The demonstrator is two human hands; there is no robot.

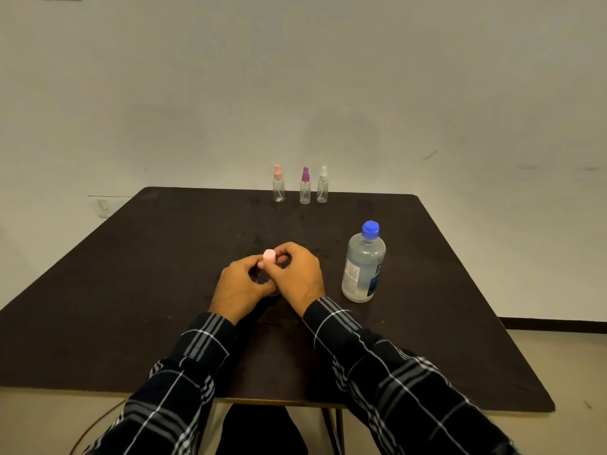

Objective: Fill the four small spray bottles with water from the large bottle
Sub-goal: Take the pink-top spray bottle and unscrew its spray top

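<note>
Dark table (131, 290) — both hands (241, 285) (297, 274) curled round pink-capped bottle (269, 256).

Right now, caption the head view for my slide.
Left hand and right hand hold a pink-capped spray bottle near the capped large bottle; three others stand behind.

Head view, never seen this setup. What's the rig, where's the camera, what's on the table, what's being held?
There is no machine here. A person works with bare hands, and the single picture comes from a camera worn on their head, looking forward and down. The checked sleeves at the bottom are their arms.

On the dark table, three small spray bottles stand in a row near the far edge: a pink-topped bottle, a purple-topped bottle and a white-topped bottle. The large water bottle stands to the right with its blue cap on.

In the middle, both hands hold a fourth, pink-capped bottle. The left hand grips its mostly hidden body, and the right hand curls its fingers round the top.
</note>
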